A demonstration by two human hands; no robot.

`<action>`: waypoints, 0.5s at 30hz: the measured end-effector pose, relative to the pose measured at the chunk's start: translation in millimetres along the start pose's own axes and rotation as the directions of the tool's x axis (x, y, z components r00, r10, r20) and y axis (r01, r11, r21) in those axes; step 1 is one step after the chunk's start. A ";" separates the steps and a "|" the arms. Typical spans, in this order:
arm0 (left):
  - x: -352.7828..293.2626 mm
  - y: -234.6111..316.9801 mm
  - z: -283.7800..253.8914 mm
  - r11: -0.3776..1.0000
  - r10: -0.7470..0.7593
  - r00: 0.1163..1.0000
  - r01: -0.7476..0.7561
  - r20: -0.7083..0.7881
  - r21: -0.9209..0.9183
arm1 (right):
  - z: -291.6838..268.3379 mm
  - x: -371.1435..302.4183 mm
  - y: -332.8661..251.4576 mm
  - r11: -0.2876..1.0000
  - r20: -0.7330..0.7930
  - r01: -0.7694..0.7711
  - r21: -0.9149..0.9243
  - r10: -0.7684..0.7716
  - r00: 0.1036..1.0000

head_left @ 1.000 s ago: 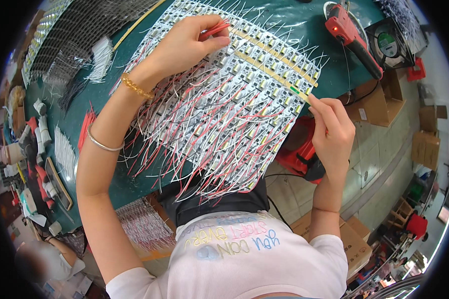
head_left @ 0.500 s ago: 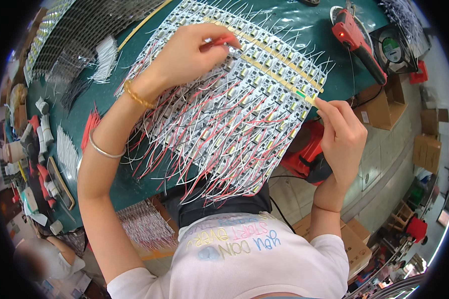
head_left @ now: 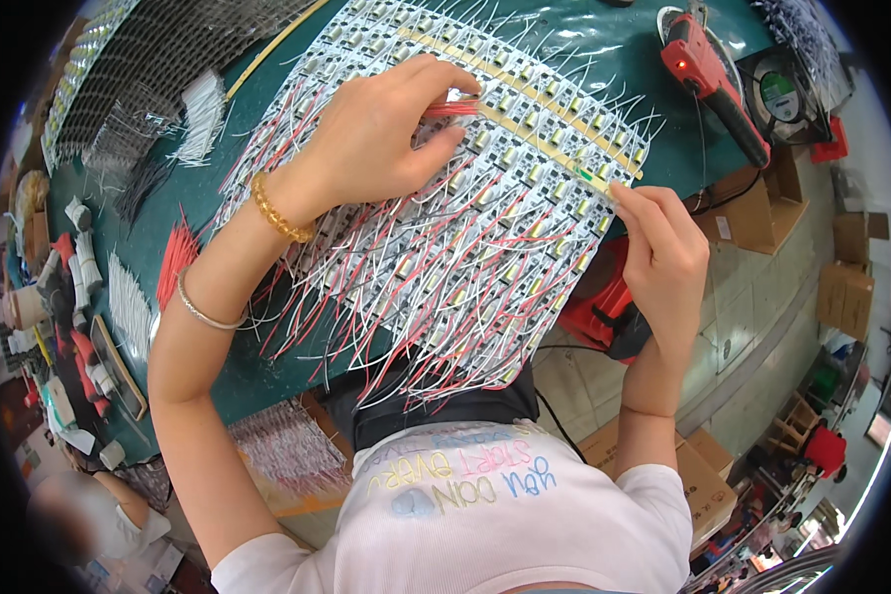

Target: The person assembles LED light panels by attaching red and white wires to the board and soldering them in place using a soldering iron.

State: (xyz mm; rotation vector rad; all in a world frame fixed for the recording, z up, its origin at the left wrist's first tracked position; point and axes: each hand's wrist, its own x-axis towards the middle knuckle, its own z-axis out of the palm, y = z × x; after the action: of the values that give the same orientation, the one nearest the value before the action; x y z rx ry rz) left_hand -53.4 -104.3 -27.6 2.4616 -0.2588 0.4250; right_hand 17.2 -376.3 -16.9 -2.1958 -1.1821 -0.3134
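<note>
At a green table (head_left: pixel 673 129), head view: my curled left hand (head_left: pixel 386 134) holds red wires (head_left: pixel 453 107), thumb apart, over white circuit boards (head_left: pixel 564 214); my right hand (head_left: pixel 663 243) pinches the end of a yellow strip (head_left: pixel 537 135) across them.

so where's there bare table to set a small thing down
Bare green tabletop shows between the upper-right edge of the wired panel and the red-and-black tool; a narrower patch lies between the panel's left side and the white wire bundle. Crowded: the panel itself and the table's far left, packed with small items.
</note>
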 end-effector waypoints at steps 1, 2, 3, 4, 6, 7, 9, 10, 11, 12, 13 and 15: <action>0.2 0.0 0.2 1.000 0.002 1.000 -0.002 -0.008 -0.014 | 1.6 1.6 -0.2 1.000 -0.002 0.000 0.002 0.000 1.000; 0.5 0.4 0.1 1.000 0.004 1.000 -0.005 -0.016 -0.029 | 2.8 2.9 -0.3 1.000 0.003 0.000 0.010 0.000 1.000; 0.9 1.7 0.1 1.000 0.006 1.000 -0.006 -0.014 -0.027 | 3.3 3.5 -0.8 1.000 0.007 0.001 0.017 -0.001 1.000; 0.8 3.5 -0.1 0.997 -0.033 0.999 0.031 -0.028 -0.065 | 3.8 3.5 -1.7 1.000 0.005 0.002 0.019 -0.002 1.000; 1.4 5.1 -1.6 0.993 -0.070 0.997 0.066 -0.040 -0.103 | 3.4 2.2 -3.5 1.000 0.010 -0.028 0.008 0.028 1.000; 1.0 3.8 -4.8 0.976 -0.165 0.983 0.152 -0.078 -0.157 | 3.2 1.4 -4.4 1.000 0.007 -0.024 0.011 0.024 1.000; 1.0 0.6 -11.4 0.949 -0.260 0.959 0.232 -0.113 -0.211 | 1.3 -2.1 -7.2 1.000 -0.013 -0.022 -0.020 0.022 1.000; 1.8 -0.5 -14.7 0.949 -0.283 0.950 0.257 -0.134 -0.185 | -4.1 -5.2 -8.0 0.999 -0.014 -0.024 -0.027 0.024 1.000; 2.5 -2.1 -16.5 0.946 -0.306 0.939 0.282 -0.156 -0.160 | -11.3 -8.6 -7.0 0.995 -0.023 -0.082 -0.051 0.081 0.996; 3.0 -3.9 -16.3 0.948 -0.299 0.941 0.275 -0.158 -0.158 | -16.2 -10.6 -6.6 0.987 -0.035 -0.140 -0.077 0.137 0.990; 1.7 -7.1 -13.9 0.949 -0.295 0.943 0.270 -0.157 -0.165 | -16.8 -13.0 -3.9 0.986 -0.035 -0.143 -0.086 0.140 0.989; -2.5 -15.2 -10.2 0.962 -0.262 0.954 0.245 -0.144 -0.124 | -14.9 -20.3 3.7 0.974 -0.030 -0.219 0.062 0.221 0.975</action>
State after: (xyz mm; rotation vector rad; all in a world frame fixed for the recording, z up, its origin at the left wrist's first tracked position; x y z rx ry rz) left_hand -53.8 -85.9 -29.1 2.3034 0.0996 0.4794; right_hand 9.8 -400.6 -16.3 -2.2351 -0.9055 -0.2216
